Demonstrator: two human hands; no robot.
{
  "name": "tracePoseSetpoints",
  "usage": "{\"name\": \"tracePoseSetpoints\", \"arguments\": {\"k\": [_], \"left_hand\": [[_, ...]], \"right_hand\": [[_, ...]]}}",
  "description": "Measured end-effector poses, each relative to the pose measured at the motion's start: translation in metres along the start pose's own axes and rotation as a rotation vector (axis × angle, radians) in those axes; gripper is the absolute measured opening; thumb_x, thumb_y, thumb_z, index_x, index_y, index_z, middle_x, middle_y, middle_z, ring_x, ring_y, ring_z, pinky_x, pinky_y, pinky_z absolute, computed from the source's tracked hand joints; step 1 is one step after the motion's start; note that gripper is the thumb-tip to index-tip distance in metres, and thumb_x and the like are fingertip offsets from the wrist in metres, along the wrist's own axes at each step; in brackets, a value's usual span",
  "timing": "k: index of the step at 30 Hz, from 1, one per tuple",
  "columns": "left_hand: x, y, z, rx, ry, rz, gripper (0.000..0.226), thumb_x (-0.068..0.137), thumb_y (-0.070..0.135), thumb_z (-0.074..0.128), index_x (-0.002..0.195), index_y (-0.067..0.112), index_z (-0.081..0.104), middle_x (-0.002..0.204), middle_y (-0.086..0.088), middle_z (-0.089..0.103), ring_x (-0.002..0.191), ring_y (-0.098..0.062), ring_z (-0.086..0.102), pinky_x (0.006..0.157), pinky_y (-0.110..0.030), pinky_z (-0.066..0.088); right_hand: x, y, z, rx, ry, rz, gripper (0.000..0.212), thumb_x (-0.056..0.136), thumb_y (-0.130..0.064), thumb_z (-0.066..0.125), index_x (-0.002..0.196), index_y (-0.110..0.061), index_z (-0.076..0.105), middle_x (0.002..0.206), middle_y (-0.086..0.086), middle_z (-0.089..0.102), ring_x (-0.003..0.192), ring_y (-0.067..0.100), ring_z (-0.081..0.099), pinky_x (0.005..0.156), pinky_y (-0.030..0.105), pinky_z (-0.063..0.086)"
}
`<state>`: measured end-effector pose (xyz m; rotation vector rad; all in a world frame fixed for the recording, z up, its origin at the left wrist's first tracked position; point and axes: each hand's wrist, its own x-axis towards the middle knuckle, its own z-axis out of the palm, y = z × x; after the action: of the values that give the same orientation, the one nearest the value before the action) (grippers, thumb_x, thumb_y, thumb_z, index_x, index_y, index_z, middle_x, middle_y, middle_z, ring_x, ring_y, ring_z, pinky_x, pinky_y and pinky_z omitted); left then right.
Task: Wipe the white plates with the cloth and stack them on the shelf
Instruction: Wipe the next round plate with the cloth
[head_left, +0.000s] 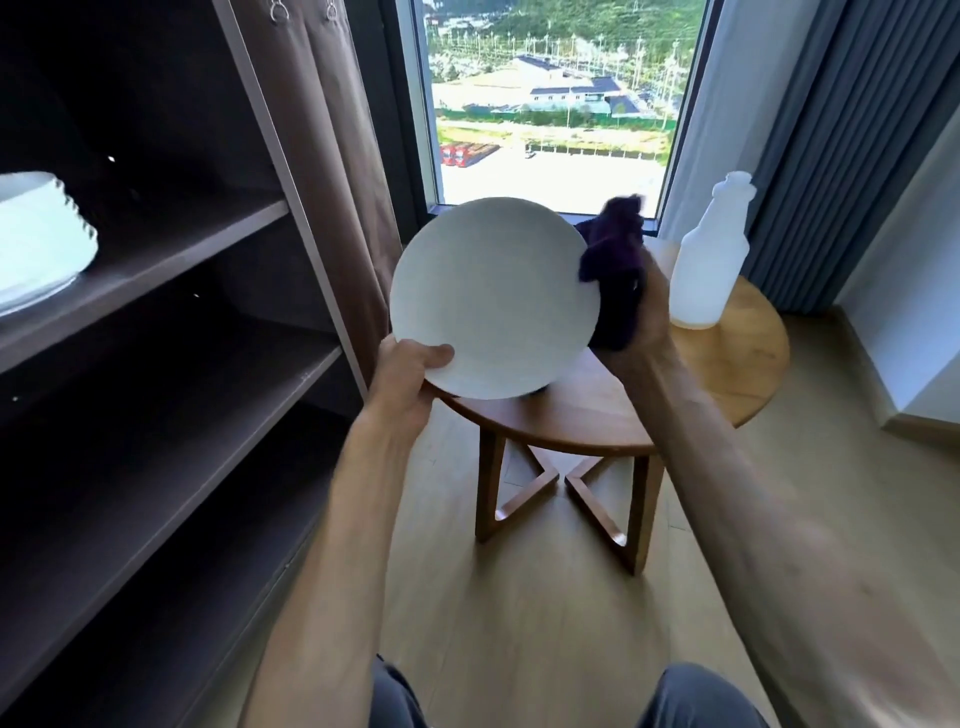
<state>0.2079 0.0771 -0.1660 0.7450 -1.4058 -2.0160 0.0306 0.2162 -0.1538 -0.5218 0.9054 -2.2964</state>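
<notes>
A round white plate (493, 296) is held tilted up above the wooden table. My left hand (408, 376) grips its lower left rim, thumb on the face. My right hand (647, 317) holds a dark purple cloth (613, 249) against the plate's right edge; part of the cloth lies behind the plate. On the upper shelf (171, 244) at the far left sits a stack of white plates (36, 249), cut off by the frame edge.
A small round wooden table (727, 374) stands before the window, with a translucent white bottle (709, 254) on its right side. The dark shelving unit (156, 415) fills the left, lower shelves bare. Curtains hang on both sides of the window.
</notes>
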Motion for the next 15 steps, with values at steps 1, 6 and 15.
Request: {"name": "tracePoseSetpoints", "arguments": {"k": [1,6,15], "left_hand": [[-0.003,-0.005,0.004,-0.114,-0.048,-0.081,0.053,0.082,-0.017,0.048,0.123,0.012,0.064,0.112,-0.009,0.073,0.109,-0.034,0.066,0.095,-0.051,0.056],[-0.013,-0.029,0.024,-0.382,-0.147,-0.400,0.035,0.094,-0.016,0.034,0.106,-0.001,0.063,0.082,-0.014,0.073,0.067,-0.029,0.074,0.050,-0.029,0.060],[-0.009,-0.037,0.022,-0.323,-0.341,-0.572,0.042,0.063,0.017,0.056,0.100,0.005,0.072,0.092,-0.014,0.066,0.044,-0.018,0.063,0.031,-0.012,0.036]], "right_hand": [[-0.001,-0.001,0.004,0.083,-0.006,0.000,0.030,0.084,-0.037,0.067,0.101,-0.012,0.065,0.089,0.005,0.066,0.079,0.021,0.064,0.068,0.032,0.052],[0.006,0.002,0.025,0.112,-0.063,-0.006,0.057,0.108,-0.038,0.030,0.082,-0.017,0.076,0.078,-0.002,0.069,0.070,0.013,0.065,0.067,0.027,0.054],[0.040,-0.018,0.010,-0.238,-0.142,-0.014,0.067,0.069,-0.072,0.077,0.093,-0.012,0.059,0.093,0.017,0.051,0.083,0.028,0.052,0.080,0.040,0.043]]}}
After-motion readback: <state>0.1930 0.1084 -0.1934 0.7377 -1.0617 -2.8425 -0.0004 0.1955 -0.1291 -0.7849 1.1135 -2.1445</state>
